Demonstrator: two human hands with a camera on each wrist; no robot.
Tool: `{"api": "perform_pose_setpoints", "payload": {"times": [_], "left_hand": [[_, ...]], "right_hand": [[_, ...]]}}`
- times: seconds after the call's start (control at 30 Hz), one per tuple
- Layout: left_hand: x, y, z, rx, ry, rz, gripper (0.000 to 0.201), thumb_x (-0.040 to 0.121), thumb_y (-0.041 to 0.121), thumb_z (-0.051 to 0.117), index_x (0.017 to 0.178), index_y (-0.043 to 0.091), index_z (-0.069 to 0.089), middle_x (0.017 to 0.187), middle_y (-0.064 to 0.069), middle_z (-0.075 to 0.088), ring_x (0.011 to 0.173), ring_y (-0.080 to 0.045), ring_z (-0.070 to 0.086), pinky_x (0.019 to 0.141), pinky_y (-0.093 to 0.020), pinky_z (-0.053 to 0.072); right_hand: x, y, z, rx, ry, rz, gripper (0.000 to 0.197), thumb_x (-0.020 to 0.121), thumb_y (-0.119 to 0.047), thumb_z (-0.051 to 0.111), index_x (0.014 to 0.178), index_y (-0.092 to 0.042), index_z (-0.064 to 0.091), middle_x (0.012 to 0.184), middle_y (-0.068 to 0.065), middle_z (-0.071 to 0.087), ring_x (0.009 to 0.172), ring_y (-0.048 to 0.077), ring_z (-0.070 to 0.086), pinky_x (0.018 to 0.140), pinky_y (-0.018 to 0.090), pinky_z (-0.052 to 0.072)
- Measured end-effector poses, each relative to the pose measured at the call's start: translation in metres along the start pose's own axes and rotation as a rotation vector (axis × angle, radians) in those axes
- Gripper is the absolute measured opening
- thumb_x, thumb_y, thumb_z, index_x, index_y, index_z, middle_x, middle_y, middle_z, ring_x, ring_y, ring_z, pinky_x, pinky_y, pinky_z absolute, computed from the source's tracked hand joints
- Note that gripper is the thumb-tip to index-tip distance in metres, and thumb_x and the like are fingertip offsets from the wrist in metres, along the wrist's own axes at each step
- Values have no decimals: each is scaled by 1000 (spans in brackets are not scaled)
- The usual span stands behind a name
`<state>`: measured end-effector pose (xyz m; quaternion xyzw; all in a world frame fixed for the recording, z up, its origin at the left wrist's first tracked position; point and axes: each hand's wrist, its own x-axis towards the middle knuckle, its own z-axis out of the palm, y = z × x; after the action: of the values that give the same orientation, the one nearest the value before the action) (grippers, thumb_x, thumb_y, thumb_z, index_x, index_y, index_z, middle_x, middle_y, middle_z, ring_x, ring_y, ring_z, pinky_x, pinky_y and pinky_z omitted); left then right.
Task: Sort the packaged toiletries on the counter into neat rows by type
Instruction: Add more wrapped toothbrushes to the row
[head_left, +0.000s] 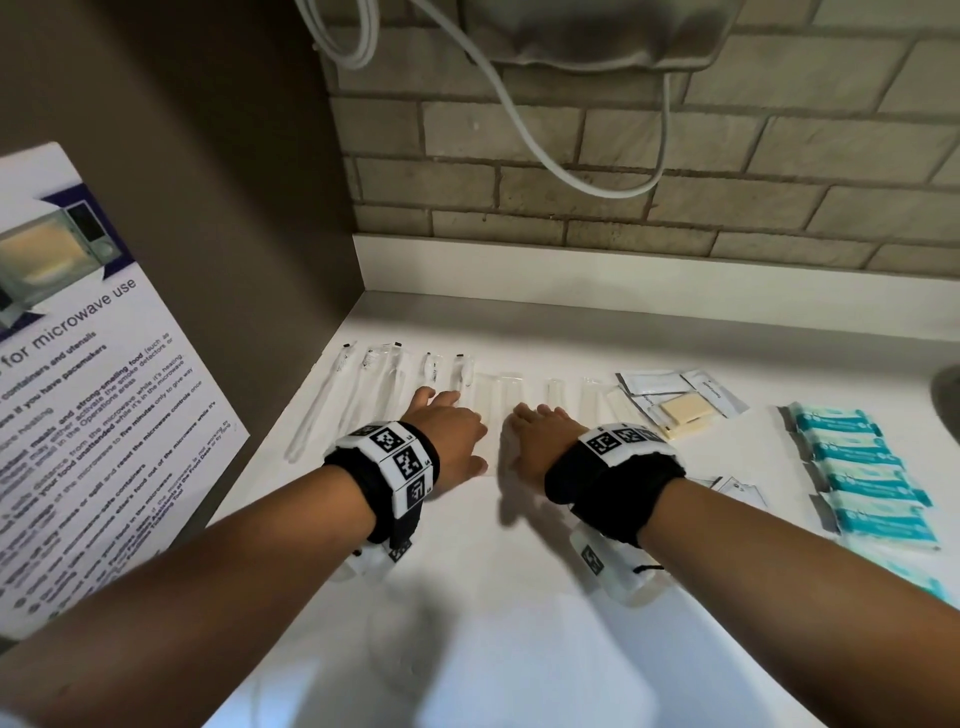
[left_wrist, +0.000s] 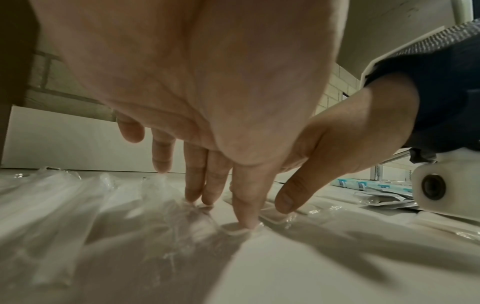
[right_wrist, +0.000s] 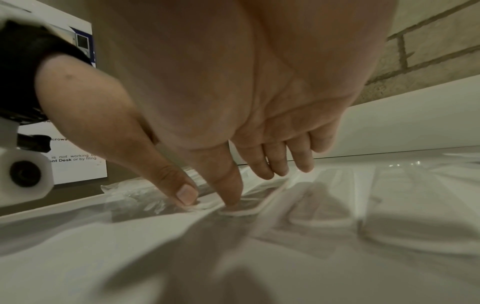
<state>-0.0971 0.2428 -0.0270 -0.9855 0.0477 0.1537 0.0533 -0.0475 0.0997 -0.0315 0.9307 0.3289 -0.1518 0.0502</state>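
A row of clear-wrapped toiletries lies across the white counter (head_left: 519, 597). Long toothbrush packets (head_left: 332, 395) are at its left end and flat clear packets (head_left: 506, 387) in the middle. My left hand (head_left: 449, 426) and right hand (head_left: 540, 431) lie side by side, palms down, on the middle packets. In the left wrist view my left hand (left_wrist: 207, 185) presses straight fingers and thumb onto crinkled clear plastic (left_wrist: 182, 222). In the right wrist view my right hand (right_wrist: 233, 181) presses its thumb on a flat packet (right_wrist: 249, 207). Neither hand grips anything.
White sachets (head_left: 654, 387) and a cream soap bar (head_left: 683, 410) lie right of the row. Teal packets (head_left: 862, 467) run in a column further right. A microwave notice (head_left: 78, 389) leans on the left wall. A white cable (head_left: 519, 114) hangs over the brick backsplash.
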Motion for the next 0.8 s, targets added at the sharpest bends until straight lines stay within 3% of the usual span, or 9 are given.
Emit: {"api": "perform_pose_setpoints", "payload": {"times": [0.13, 0.37, 0.47, 0.57, 0.8], "left_hand": [[1, 3, -3, -20, 5, -6, 41, 93, 51, 42, 114, 21, 59, 143, 4, 50, 148, -27, 16, 114, -49, 8], [13, 41, -24, -81, 28, 64, 44, 97, 44, 40, 131, 21, 53, 150, 6, 43, 149, -25, 11, 116, -45, 4], [20, 59, -26, -45, 10, 85, 46, 98, 44, 39, 138, 22, 48, 153, 5, 39, 149, -26, 11, 117, -46, 6], [22, 71, -25, -7, -5, 90, 50, 99, 44, 38, 143, 20, 42, 155, 4, 34, 149, -28, 10, 118, -48, 7], [19, 74, -25, 28, -24, 60, 53, 99, 45, 37, 146, 19, 37, 157, 4, 32, 149, -29, 9, 118, -48, 8]], "right_hand": [[-8, 12, -5, 6, 51, 36, 56, 92, -23, 47, 144, -7, 34, 149, 7, 33, 138, 27, 31, 116, 36, 22], [-21, 57, -16, -60, -11, 138, 42, 94, -29, 47, 132, -13, 50, 136, 4, 51, 132, 25, 38, 114, 36, 23], [-22, 66, -12, -91, -46, 119, 45, 93, -32, 49, 134, -14, 51, 138, 2, 50, 134, 24, 36, 115, 36, 22], [-22, 69, -8, -108, -46, 99, 44, 90, -40, 55, 127, -16, 56, 130, 2, 56, 130, 24, 41, 112, 35, 26], [-21, 69, -2, -92, -34, 24, 40, 87, -35, 58, 121, -13, 59, 121, 4, 61, 121, 23, 49, 109, 34, 29]]}}
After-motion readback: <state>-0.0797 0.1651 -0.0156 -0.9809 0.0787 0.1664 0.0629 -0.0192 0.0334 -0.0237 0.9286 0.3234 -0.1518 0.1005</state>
